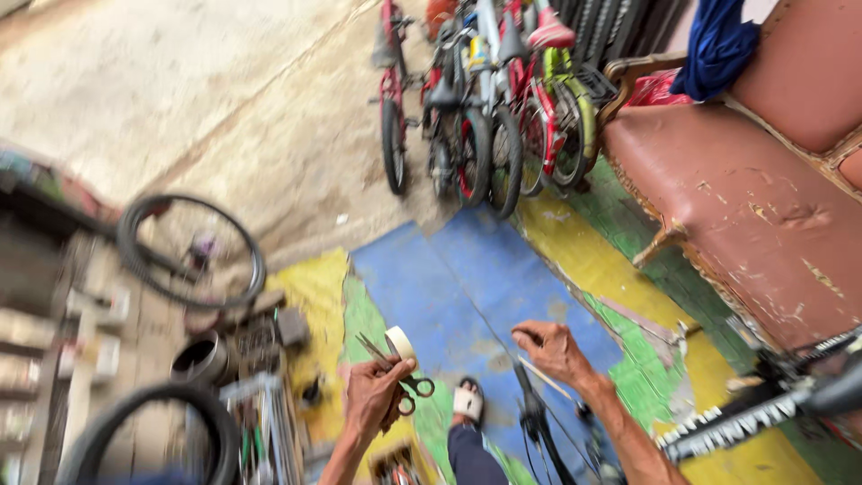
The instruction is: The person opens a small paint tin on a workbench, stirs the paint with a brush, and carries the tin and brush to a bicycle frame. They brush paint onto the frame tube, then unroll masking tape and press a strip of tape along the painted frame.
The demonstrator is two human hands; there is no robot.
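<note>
While over painted floor (431, 287): left hand (373, 395) gripping scissors (400, 373), tape roll (400, 343); right hand (552, 350) closed on thin rod (549, 379).

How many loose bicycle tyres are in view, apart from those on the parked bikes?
2: one tyre standing at left on the concrete, another tyre at the bottom-left corner, partly cut off. More may be hidden in clutter.

A bicycle repair workshop: parked bicycles (485, 99), loose tyres (190, 251), scattered tools (260, 422).

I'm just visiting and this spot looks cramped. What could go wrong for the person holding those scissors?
The left hand grips scissors and a tape roll together, so either might slip. The blades hang above the sandalled foot. The right hand pinches something thin that is too blurred to name.
</note>
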